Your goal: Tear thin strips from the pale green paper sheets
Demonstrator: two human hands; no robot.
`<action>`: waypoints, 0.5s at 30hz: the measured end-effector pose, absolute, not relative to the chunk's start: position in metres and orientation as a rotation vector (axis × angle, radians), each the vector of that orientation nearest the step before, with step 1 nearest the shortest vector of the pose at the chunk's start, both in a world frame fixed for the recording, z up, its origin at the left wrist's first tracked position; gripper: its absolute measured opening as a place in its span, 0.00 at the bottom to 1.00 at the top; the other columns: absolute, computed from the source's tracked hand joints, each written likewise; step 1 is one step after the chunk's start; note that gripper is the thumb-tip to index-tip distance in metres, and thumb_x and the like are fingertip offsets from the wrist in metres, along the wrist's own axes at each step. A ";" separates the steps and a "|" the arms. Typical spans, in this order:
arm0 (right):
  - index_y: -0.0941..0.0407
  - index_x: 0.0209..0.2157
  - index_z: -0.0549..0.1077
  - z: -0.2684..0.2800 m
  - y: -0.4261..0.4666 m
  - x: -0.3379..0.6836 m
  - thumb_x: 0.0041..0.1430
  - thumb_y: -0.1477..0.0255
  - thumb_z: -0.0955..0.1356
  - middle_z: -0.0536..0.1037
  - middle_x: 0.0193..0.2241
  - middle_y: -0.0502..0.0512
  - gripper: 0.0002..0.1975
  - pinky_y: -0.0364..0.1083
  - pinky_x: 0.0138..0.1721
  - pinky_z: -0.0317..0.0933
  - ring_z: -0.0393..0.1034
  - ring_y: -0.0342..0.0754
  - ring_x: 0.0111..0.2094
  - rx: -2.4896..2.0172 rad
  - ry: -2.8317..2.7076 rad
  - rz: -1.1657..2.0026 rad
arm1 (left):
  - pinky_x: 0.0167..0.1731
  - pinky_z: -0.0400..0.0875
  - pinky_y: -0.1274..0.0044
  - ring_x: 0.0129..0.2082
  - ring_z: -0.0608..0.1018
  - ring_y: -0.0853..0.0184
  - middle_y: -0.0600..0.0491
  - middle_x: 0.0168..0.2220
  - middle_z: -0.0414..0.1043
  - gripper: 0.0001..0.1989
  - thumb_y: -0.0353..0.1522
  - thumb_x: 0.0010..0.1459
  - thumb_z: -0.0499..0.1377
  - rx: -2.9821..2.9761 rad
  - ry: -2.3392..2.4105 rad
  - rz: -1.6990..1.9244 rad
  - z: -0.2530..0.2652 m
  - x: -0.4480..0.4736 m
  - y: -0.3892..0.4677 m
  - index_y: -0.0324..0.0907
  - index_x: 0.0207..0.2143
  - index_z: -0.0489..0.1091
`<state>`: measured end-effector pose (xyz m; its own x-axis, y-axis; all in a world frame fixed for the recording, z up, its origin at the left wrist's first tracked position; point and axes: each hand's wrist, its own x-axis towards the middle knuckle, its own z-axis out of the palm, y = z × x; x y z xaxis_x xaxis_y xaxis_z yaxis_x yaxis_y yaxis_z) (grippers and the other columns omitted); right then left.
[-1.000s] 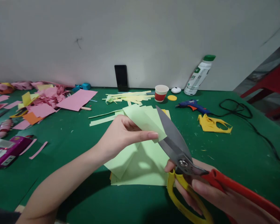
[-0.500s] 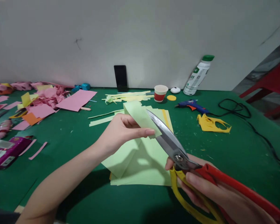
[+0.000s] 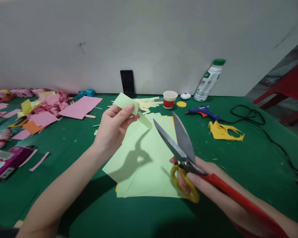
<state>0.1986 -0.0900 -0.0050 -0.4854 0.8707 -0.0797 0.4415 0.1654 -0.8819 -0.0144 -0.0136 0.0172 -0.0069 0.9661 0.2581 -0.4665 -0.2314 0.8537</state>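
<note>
My left hand pinches a light green paper piece above the stack, with a narrower green strip hanging beside it. Whether the two are joined is hidden by my fingers. In my right hand are large scissors with one red handle and one yellow handle. Their blades are spread apart, pointing up and away from me, and do not touch the held paper. Below both hands lies a stack of light green sheets, with some yellow showing at its edges.
Pink paper scraps and a purple device lie on the left. Along the wall stand a black phone, a paper cup and a leaning bottle. A corded glue gun and cut yellow paper lie right.
My left hand has moved up and left with the green paper, away from the scissors. The scissor blades have opened, and my right hand has shifted slightly left.
</note>
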 end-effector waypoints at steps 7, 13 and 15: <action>0.58 0.40 0.64 -0.040 -0.034 0.215 0.58 0.59 0.57 0.68 0.16 0.52 0.18 0.44 0.21 0.51 0.64 0.50 0.19 -2.104 -2.195 0.045 | 0.28 0.67 0.82 0.24 0.70 0.76 0.57 0.22 0.68 0.07 0.31 0.41 0.66 1.005 0.773 1.453 0.006 -0.011 -0.012 0.38 0.21 0.70; 0.59 0.35 0.67 -0.065 -0.017 0.223 0.58 0.62 0.58 0.73 0.21 0.59 0.15 0.44 0.19 0.49 0.69 0.55 0.22 -2.246 -2.219 0.058 | 0.29 0.62 0.79 0.27 0.68 0.72 0.56 0.23 0.66 0.08 0.32 0.43 0.65 1.114 0.862 1.273 -0.004 0.000 -0.015 0.38 0.24 0.70; 0.59 0.36 0.67 -0.067 -0.017 0.223 0.58 0.66 0.58 0.74 0.23 0.59 0.13 0.44 0.20 0.49 0.70 0.55 0.24 -2.233 -2.233 0.069 | 0.29 0.62 0.78 0.28 0.68 0.72 0.56 0.26 0.67 0.08 0.32 0.44 0.64 1.149 0.839 1.242 -0.005 0.003 -0.016 0.41 0.30 0.70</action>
